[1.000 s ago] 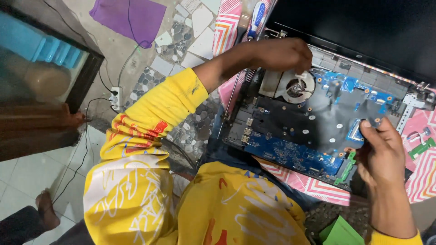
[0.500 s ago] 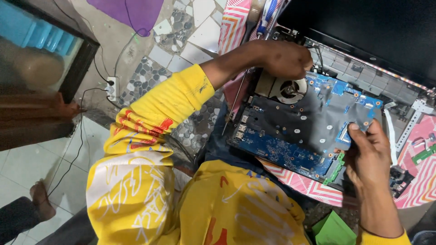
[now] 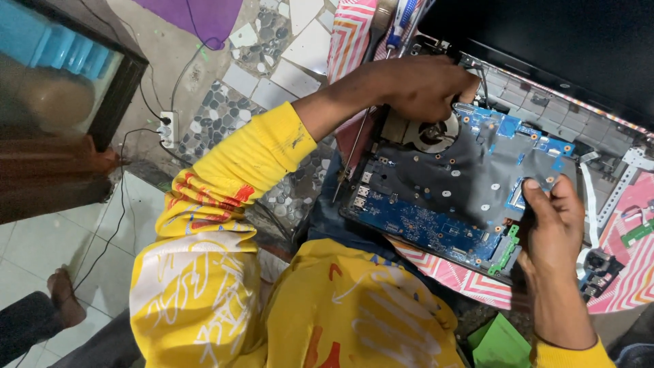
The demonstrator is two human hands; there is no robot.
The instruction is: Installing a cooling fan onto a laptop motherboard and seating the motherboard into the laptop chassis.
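Note:
A blue laptop motherboard (image 3: 436, 204), partly covered by dark film and carrying a round fan (image 3: 430, 133), lies tilted over the open laptop chassis (image 3: 599, 133). My left hand (image 3: 422, 85) grips its far corner beside the fan. At the right edge, my right hand (image 3: 548, 228) pinches the board, thumb on top. The black screen (image 3: 545, 41) stands behind.
A blue-handled screwdriver (image 3: 398, 27) lies on the striped cloth (image 3: 347, 34) past the laptop. A thin rod (image 3: 351, 160) sits left of the board. A power strip (image 3: 167, 126) with cables lies on the pebble floor. Another person's foot (image 3: 65, 296) shows at lower left, and a green sheet (image 3: 501, 344) at the bottom.
Both hands stay on the motherboard. It has tilted and shifted slightly left out of the chassis, and my right hand has slid lower along its right edge.

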